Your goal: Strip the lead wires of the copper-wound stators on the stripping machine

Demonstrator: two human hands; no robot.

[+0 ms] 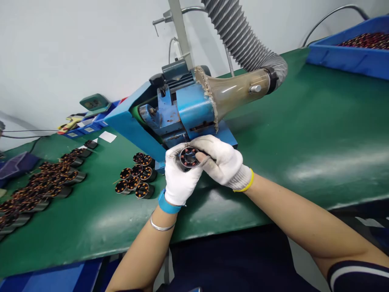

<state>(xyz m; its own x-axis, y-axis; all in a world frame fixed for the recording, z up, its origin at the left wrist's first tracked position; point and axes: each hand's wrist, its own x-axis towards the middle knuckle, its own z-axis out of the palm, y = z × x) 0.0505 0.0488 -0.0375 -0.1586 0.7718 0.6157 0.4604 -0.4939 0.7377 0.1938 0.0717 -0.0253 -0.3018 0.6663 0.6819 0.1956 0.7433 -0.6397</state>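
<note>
My left hand (179, 184), in a white glove, is wrapped round a small cylindrical motor stator (187, 156) with a metal shell and copper-coloured windings inside. Its open end faces up toward me. From the right, my right hand (223, 160), also gloved in white, closes on the stator's rim, the thumb at its edge. Whether a fine wire is between those fingers I cannot tell. Both hands are just in front of a blue belt-driven machine (196, 105). Left of my left hand stands a small group of similar stators (144, 190) on the green table (267, 162).
Many more stators (54, 190) stand in rows at the left. A grey corrugated hose (243, 40) joins the machine's funnel (237, 91). At the back right is a blue bin (349, 59) of small reddish parts. Blue trays (88, 123) with tools sit at the back left.
</note>
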